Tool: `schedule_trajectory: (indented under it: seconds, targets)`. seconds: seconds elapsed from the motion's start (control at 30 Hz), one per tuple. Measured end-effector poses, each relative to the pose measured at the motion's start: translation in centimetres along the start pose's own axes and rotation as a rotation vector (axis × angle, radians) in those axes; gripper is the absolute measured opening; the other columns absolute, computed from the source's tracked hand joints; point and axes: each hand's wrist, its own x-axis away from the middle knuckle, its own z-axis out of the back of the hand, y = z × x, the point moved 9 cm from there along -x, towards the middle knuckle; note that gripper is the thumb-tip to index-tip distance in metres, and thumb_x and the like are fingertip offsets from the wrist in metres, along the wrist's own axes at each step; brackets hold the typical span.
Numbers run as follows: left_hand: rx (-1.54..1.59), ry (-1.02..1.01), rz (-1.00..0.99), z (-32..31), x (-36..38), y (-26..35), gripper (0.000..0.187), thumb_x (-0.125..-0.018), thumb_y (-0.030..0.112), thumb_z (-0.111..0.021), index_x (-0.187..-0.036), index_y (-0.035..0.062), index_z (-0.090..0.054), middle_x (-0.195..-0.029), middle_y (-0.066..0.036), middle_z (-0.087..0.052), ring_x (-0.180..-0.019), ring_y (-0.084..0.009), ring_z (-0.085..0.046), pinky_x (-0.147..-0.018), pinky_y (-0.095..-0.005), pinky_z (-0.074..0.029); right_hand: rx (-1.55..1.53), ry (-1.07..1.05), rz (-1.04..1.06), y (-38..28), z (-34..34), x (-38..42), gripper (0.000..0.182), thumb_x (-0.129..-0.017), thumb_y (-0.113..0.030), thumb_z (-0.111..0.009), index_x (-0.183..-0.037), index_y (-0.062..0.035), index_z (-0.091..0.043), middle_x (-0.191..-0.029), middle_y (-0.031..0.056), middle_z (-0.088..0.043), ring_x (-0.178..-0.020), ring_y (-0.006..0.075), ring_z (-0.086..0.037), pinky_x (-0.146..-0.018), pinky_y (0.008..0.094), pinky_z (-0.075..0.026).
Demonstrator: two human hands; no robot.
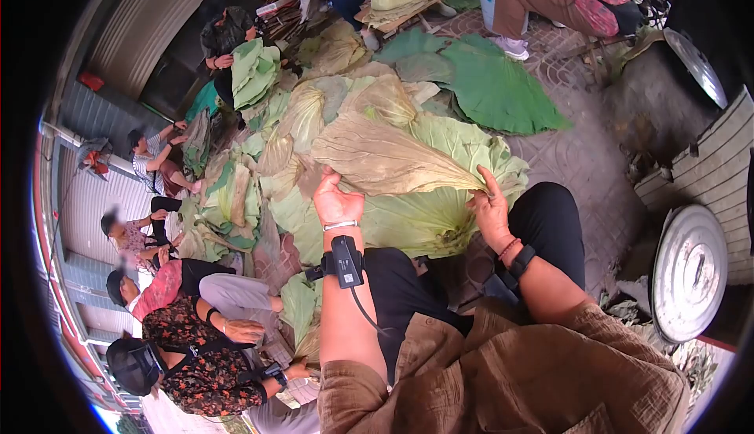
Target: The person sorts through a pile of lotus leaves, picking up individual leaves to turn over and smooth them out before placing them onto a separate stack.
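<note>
A folded, brownish dried lotus leaf stretches between my two hands, above the pile. My left hand is closed on the leaf's lower left edge, its wrist wearing a white bracelet and a black device with a cable. At the leaf's narrow, gathered right end, my right hand pinches it between thumb and fingers. Directly beneath lies a large pale green lotus leaf, spread out with its ribs running to a point near my knees. More yellowish leaves overlap beyond it.
Broad dark green leaves lie on the paving at the back. Several people sit around the pile, one holding a stack of light green leaves. A round metal lid stands on my right, near a second lid.
</note>
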Motion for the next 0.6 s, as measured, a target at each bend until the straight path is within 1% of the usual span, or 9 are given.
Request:
schedule_trajectory:
  seconds: [0.07, 0.13, 0.23, 0.33, 0.4, 0.43, 0.5, 0.53, 0.6]
  targets:
    - [-0.033, 0.108, -0.006, 5.3, -0.6, -0.8, 0.039, -0.075, 0.002, -0.049, -0.112, 0.0132, -0.053, -0.121, -0.004, -0.053, -0.117, -0.0269, -0.046, -0.104, -0.0565, -0.023, -0.077, 0.001, -0.063, 1.0, 0.1, -0.1, 0.059, -0.080, 0.012, -0.042, -0.132, -0.0137, -0.045, -0.092, 0.0040, -0.060, -0.067, 0.0112, -0.057, -0.061, 0.0220, -0.047]
    - [-0.248, 0.294, 0.056, 10.3, 0.1, -1.7, 0.036, -0.077, 0.001, -0.049, -0.111, 0.0124, -0.053, -0.118, -0.008, -0.052, -0.114, -0.0297, -0.047, -0.098, -0.0603, -0.030, -0.150, -0.002, -0.125, 1.6, 0.1, -0.1, 0.061, -0.078, 0.014, -0.041, -0.132, -0.0137, -0.045, -0.096, 0.0041, -0.060, -0.065, 0.0117, -0.057, -0.060, 0.0214, -0.046]
    - [-0.368, 0.330, 0.172, 14.5, 0.5, -3.8, 0.035, -0.080, -0.002, -0.047, -0.112, 0.0116, -0.051, -0.116, -0.011, -0.051, -0.109, -0.0315, -0.050, -0.089, -0.0600, -0.040, -0.174, -0.036, -0.231, 2.1, -0.1, 0.2, 0.063, -0.076, 0.015, -0.042, -0.132, -0.0114, -0.045, -0.101, 0.0063, -0.060, -0.070, 0.0138, -0.060, -0.061, 0.0227, -0.047]
    - [-0.408, 0.355, 0.190, 14.7, 0.2, -4.2, 0.036, -0.082, -0.003, -0.044, -0.115, 0.0097, -0.051, -0.111, -0.011, -0.052, -0.100, -0.0285, -0.053, -0.080, -0.0542, -0.047, -0.208, -0.210, -0.261, 2.6, -1.1, 0.5, 0.058, -0.077, 0.011, -0.049, -0.131, -0.0100, -0.047, -0.094, 0.0005, -0.058, -0.074, 0.0105, -0.057, -0.064, 0.0239, -0.047]
    - [-0.444, 0.338, 0.182, 14.5, 0.0, -4.3, 0.037, -0.081, -0.004, -0.044, -0.115, 0.0097, -0.052, -0.109, -0.010, -0.052, -0.098, -0.0268, -0.054, -0.077, -0.0522, -0.048, -0.067, -0.329, -0.216, 1.5, -2.0, 0.9, 0.053, -0.078, 0.002, -0.053, -0.130, -0.0069, -0.046, -0.103, 0.0087, -0.060, -0.088, 0.0200, -0.060, -0.076, 0.0277, -0.047]
    - [-0.570, 0.328, 0.155, 14.4, -0.1, -4.0, 0.037, -0.080, -0.004, -0.044, -0.113, 0.0094, -0.053, -0.107, -0.009, -0.052, -0.094, -0.0247, -0.054, -0.072, -0.0490, -0.048, -0.066, -0.333, -0.217, 1.1, -2.2, 1.2, 0.053, -0.078, 0.002, -0.053, -0.130, -0.0069, -0.046, -0.103, 0.0087, -0.060, -0.088, 0.0200, -0.060, -0.076, 0.0277, -0.047]
    - [-0.695, 0.315, 0.126, 14.5, -0.4, -4.0, 0.037, -0.079, -0.004, -0.044, -0.112, 0.0092, -0.055, -0.104, -0.007, -0.052, -0.090, -0.0226, -0.054, -0.066, -0.0458, -0.048, 0.523, -0.275, 0.423, -5.4, -3.1, 2.4, 0.050, -0.080, -0.010, -0.056, -0.129, -0.0068, -0.046, -0.113, 0.0188, -0.056, -0.107, 0.0311, -0.054, -0.088, 0.0331, -0.043]
    - [-0.763, 0.333, 0.064, 14.6, -0.5, -3.6, 0.037, -0.078, -0.004, -0.044, -0.110, 0.0094, -0.056, -0.102, -0.006, -0.052, -0.085, -0.0208, -0.054, -0.061, -0.0432, -0.047, 0.590, -0.318, 0.425, -4.9, -3.6, 2.8, 0.050, -0.081, -0.021, -0.057, -0.128, -0.0055, -0.046, -0.117, 0.0243, -0.051, -0.119, 0.0375, -0.043, -0.098, 0.0413, -0.035]
    - [-0.831, 0.348, 0.010, 14.5, -0.4, -3.5, 0.037, -0.077, -0.005, -0.044, -0.109, 0.0096, -0.057, -0.100, -0.005, -0.051, -0.079, -0.0190, -0.055, -0.056, -0.0405, -0.046, 0.744, -0.291, 0.470, -4.7, -3.7, 3.2, 0.050, -0.082, -0.024, -0.057, -0.127, -0.0046, -0.046, -0.118, 0.0239, -0.052, -0.120, 0.0372, -0.042, -0.100, 0.0443, -0.032]
